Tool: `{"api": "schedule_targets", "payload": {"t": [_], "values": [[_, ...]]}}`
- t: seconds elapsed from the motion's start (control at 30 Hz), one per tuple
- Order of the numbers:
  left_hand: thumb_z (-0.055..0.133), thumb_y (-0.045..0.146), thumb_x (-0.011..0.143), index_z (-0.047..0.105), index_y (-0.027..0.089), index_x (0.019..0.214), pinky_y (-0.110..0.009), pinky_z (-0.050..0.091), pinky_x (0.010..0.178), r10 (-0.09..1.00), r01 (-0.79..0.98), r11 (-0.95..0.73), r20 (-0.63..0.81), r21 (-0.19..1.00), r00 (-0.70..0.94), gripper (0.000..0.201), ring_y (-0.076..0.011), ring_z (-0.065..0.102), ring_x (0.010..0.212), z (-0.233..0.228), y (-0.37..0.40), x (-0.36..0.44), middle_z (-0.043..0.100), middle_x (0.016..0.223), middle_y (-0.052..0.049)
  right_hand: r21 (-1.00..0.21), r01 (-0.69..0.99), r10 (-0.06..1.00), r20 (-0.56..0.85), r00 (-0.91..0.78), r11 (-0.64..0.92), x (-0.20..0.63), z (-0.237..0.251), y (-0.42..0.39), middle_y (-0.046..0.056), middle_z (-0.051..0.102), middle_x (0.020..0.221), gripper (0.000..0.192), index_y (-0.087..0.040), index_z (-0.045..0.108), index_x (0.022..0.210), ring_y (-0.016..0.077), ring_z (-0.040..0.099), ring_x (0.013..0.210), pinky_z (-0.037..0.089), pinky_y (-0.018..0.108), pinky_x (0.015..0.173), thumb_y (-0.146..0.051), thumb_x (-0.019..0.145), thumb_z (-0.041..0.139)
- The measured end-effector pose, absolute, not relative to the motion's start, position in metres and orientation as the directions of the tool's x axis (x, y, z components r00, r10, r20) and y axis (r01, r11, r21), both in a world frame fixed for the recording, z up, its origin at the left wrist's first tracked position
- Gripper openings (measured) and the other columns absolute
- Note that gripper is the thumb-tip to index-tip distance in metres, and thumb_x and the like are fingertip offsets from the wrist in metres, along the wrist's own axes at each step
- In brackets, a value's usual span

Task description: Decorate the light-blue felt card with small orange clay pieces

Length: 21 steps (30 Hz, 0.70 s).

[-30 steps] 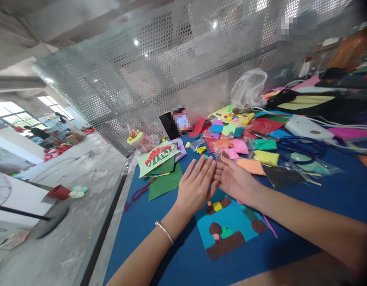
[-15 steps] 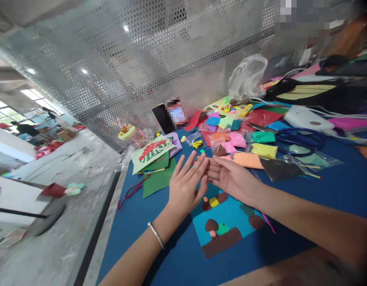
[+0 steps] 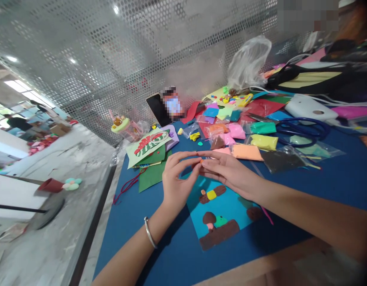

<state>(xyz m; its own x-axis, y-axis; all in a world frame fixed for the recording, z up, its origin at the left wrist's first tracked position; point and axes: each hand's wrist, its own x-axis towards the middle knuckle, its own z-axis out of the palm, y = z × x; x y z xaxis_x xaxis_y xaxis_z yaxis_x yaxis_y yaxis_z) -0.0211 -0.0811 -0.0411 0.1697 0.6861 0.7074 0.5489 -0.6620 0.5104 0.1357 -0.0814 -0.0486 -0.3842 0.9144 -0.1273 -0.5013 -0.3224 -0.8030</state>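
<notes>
My left hand (image 3: 176, 182) and my right hand (image 3: 231, 173) meet fingertip to fingertip above a dark blue table mat (image 3: 335, 186). Between the tips sits a tiny orange clay bit (image 3: 201, 162). The left thumb and forefinger curl around it, and the right fingers lie nearly straight against it. Right below the hands lies a light blue card (image 3: 227, 206) bearing brown, yellow and green clay shapes. A silver bangle (image 3: 149, 232) circles my left wrist.
Small bags of coloured clay (image 3: 262, 142) lie behind the hands, with blue scissors (image 3: 302, 129) and a white device (image 3: 308, 111) to the right. Green sheets (image 3: 150, 176), a red cord (image 3: 126, 187) and a propped phone (image 3: 157, 109) are at the left. A perforated metal screen (image 3: 112, 59) stands behind.
My hands were flat, palm against palm; now the fingers have drawn together and the tips pinch the small orange bit. The view has tipped down slightly.
</notes>
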Motion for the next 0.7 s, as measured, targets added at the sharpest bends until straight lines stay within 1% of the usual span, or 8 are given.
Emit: {"api": "schedule_targets", "payload": {"t": [0.1, 0.17, 0.23, 0.33, 0.4, 0.47, 0.57, 0.7], "values": [[0.070, 0.020, 0.080, 0.072, 0.025, 0.087, -0.036, 0.051, 0.086, 0.725, 0.495, -0.631, 0.680, 0.597, 0.105, 0.009, -0.0164, 0.063, 0.093, -0.043, -0.081, -0.022, 0.069, 0.096, -0.002, -0.829, -0.473, 0.918, -0.116, -0.379, -0.299, 0.136, -0.049, -0.081, 0.002, 0.074, 0.087, 0.022, -0.022, 0.073, 0.094, 0.0148, 0.069, 0.084, 0.053, 0.032, 0.089, -0.033, 0.076, 0.075], [0.070, 0.019, 0.080, 0.073, 0.025, 0.088, -0.034, 0.051, 0.086, 0.759, 0.450, -0.610, 0.645, 0.652, 0.095, 0.010, -0.0160, 0.063, 0.094, -0.045, -0.081, -0.022, 0.068, 0.097, -0.002, -0.845, -0.459, 0.927, -0.106, -0.359, -0.275, 0.137, -0.050, -0.080, 0.003, 0.074, 0.083, 0.023, -0.020, 0.074, 0.085, 0.0156, 0.069, 0.082, 0.053, 0.033, 0.089, -0.039, 0.073, 0.076], [0.070, 0.019, 0.080, 0.073, 0.025, 0.088, -0.031, 0.051, 0.086, 0.774, 0.441, -0.601, 0.624, 0.666, 0.112, 0.011, -0.0151, 0.063, 0.094, -0.047, -0.083, -0.021, 0.068, 0.097, -0.002, -0.862, -0.445, 0.941, -0.098, -0.324, -0.243, 0.136, -0.052, -0.079, 0.002, 0.073, 0.078, 0.025, -0.019, 0.074, 0.077, 0.0155, 0.069, 0.077, 0.054, 0.033, 0.086, -0.041, 0.068, 0.079], [0.070, 0.018, 0.079, 0.072, 0.025, 0.094, -0.030, 0.050, 0.086, 0.738, 0.504, -0.629, 0.658, 0.593, 0.148, 0.016, -0.0144, 0.062, 0.095, -0.049, -0.086, -0.019, 0.068, 0.099, -0.001, -0.888, -0.425, 0.966, -0.074, -0.248, -0.177, 0.136, -0.054, -0.077, 0.001, 0.071, 0.073, 0.025, -0.019, 0.073, 0.072, 0.0148, 0.067, 0.072, 0.054, 0.031, 0.079, -0.041, 0.064, 0.082], [0.071, 0.019, 0.079, 0.071, 0.025, 0.101, -0.030, 0.051, 0.085, 0.711, 0.551, -0.643, 0.682, 0.532, 0.172, 0.023, -0.0148, 0.062, 0.095, -0.051, -0.087, -0.018, 0.068, 0.102, -0.002, -0.902, -0.413, 0.979, -0.045, -0.196, -0.125, 0.135, -0.055, -0.076, 0.000, 0.070, 0.072, 0.022, -0.020, 0.074, 0.071, 0.0147, 0.066, 0.074, 0.053, 0.029, 0.077, -0.040, 0.064, 0.082], [0.071, 0.020, 0.079, 0.069, 0.026, 0.105, -0.031, 0.051, 0.082, 0.696, 0.578, -0.646, 0.695, 0.499, 0.178, 0.026, -0.0151, 0.062, 0.095, -0.052, -0.088, -0.017, 0.068, 0.104, -0.002, -0.912, -0.402, 0.986, -0.020, -0.164, -0.085, 0.133, -0.055, -0.077, 0.000, 0.070, 0.072, 0.020, -0.021, 0.074, 0.069, 0.0148, 0.066, 0.075, 0.052, 0.027, 0.076, -0.039, 0.063, 0.082], [0.070, 0.020, 0.080, 0.070, 0.027, 0.103, -0.030, 0.052, 0.078, 0.682, 0.593, -0.642, 0.715, 0.485, 0.154, 0.024, -0.0156, 0.062, 0.094, -0.053, -0.089, -0.016, 0.068, 0.103, -0.002, -0.916, -0.392, 0.985, -0.020, -0.174, -0.088, 0.132, -0.056, -0.079, 0.001, 0.070, 0.072, 0.022, -0.021, 0.075, 0.069, 0.0156, 0.067, 0.075, 0.052, 0.027, 0.076, -0.042, 0.064, 0.081], [0.068, 0.020, 0.082, 0.072, 0.027, 0.098, -0.032, 0.052, 0.078, 0.682, 0.584, -0.627, 0.726, 0.515, 0.092, 0.018, -0.0160, 0.063, 0.091, -0.053, -0.088, -0.017, 0.069, 0.102, -0.002, -0.906, -0.399, 0.972, -0.048, -0.231, -0.140, 0.132, -0.055, -0.081, 0.003, 0.073, 0.075, 0.031, -0.023, 0.077, 0.080, 0.0163, 0.069, 0.074, 0.054, 0.033, 0.084, -0.053, 0.073, 0.071]]}}
